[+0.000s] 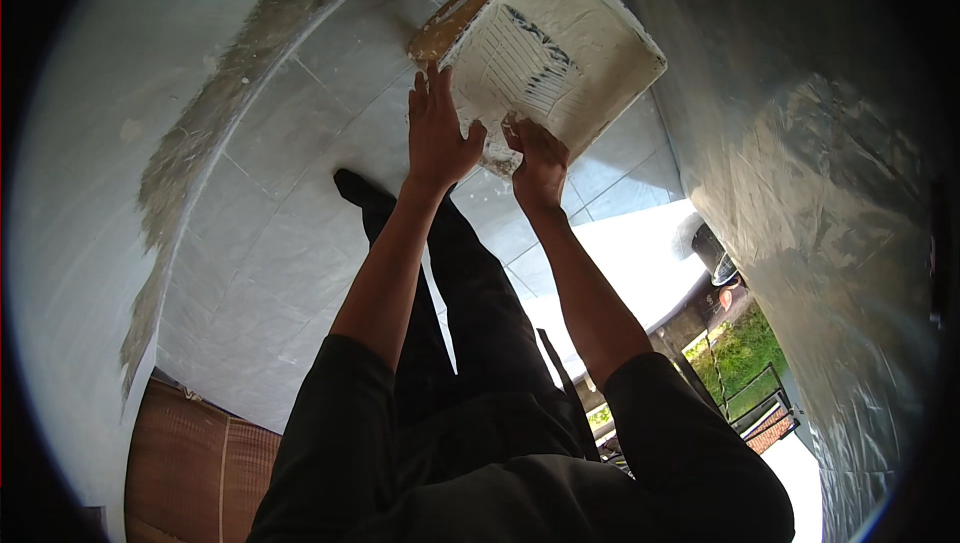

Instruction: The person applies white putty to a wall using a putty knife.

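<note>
A white, paint-coated paint tray (610, 53) with a ribbed slope is tilted in front of me, dark patches showing through its paint. My left hand (437, 133) is at the tray's left near side, fingers stretched along the edge and thumb apart. Curled at the near end is my right hand (540, 158), its fingers and thumb closed on the tray's edge. The exact contact under these fingers is partly hidden. Behind the tray's left side shows a rounded orange-brown object (430, 38), mostly covered by it.
Grey tiles (310, 133) cover the floor, my dark shoe (350, 183) on them. A pale wall (80, 223) with a rough grey strip curves at left. Crinkled plastic sheeting (850, 193) hangs at right. Bottom left is a brown panel (180, 453); grass (745, 358) shows outside, lower right.
</note>
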Available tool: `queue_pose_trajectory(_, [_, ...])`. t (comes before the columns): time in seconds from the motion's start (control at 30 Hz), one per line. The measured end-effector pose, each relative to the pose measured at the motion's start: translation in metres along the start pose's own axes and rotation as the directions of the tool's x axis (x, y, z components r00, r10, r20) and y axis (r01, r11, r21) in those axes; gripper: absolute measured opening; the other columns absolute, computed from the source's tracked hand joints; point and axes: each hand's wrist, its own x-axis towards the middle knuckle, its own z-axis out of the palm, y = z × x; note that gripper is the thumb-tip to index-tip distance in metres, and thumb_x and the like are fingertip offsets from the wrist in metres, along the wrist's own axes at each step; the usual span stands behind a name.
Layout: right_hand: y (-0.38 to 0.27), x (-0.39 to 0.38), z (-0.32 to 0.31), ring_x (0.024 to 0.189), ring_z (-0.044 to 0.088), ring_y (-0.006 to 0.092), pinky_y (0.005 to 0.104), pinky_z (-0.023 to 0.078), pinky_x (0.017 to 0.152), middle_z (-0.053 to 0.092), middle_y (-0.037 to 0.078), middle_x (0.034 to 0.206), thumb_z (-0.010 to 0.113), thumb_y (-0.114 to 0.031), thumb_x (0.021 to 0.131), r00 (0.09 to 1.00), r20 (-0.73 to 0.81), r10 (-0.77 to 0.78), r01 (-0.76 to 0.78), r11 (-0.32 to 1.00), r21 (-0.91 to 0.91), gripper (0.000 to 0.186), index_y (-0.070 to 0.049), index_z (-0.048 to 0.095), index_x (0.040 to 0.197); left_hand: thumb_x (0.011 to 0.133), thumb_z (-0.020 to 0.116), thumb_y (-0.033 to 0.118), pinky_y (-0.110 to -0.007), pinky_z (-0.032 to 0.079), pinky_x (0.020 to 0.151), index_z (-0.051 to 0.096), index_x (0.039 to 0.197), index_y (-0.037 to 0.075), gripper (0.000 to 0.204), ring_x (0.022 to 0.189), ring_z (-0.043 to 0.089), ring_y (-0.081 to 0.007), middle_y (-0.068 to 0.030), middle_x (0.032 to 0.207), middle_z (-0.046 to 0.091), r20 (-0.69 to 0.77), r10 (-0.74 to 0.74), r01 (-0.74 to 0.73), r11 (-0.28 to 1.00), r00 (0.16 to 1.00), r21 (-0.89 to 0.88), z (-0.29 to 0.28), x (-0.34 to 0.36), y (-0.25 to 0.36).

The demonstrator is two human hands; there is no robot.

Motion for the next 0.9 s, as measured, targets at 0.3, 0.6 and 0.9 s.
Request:
queue_pose_trajectory(0.3, [0.037,0.052,-0.021,0.096,0.068,0.0414,0.0480,0.054,0.083,0.072,0.020,0.102,0.058,0.002,0.092,0.953,-0.012,0.302,-0.301,0.945,-0.129,0.025,-0.004,0.069,0.113,0.075,0.070,0.015,-0.057,0.024,0.122,0.023,0.154,-0.002,0.093,0.146,0.026,-0.0554,-0.0344,0.159,0.026,0.053,0.008,-0.005,0.999,0.999,-0.053,-0.011,-0.001,-0.010])
queue_pose_trajectory(0.6, [-0.053,-0.035,0.012,0.098,0.068,0.0378,0.0480,0.052,0.083,0.072,0.016,0.097,0.061,0.006,0.085,0.921,0.158,0.355,-0.362,0.932,0.018,0.033,-0.004,0.067,0.116,0.077,0.070,0.016,-0.056,0.025,0.122,0.021,0.155,-0.003,0.093,0.147,0.025,-0.0548,-0.0332,0.159,0.028,0.092,0.015,-0.003,0.992,0.996,-0.126,-0.034,-0.004,-0.016])
queue_pose_trajectory(0.9, [-0.007,0.035,-0.035,0.116,0.060,0.0176,0.0327,0.048,0.100,0.062,0.009,0.133,0.055,-0.005,0.101,0.789,0.266,0.554,-0.549,0.441,0.710,0.040,-0.001,0.055,0.141,0.080,0.070,0.016,-0.053,0.025,0.123,0.022,0.156,-0.001,0.092,0.150,0.022,-0.0502,-0.0283,0.162,0.028,0.062,0.111,-0.113,0.993,0.992,0.033,-0.126,-0.004,0.039])
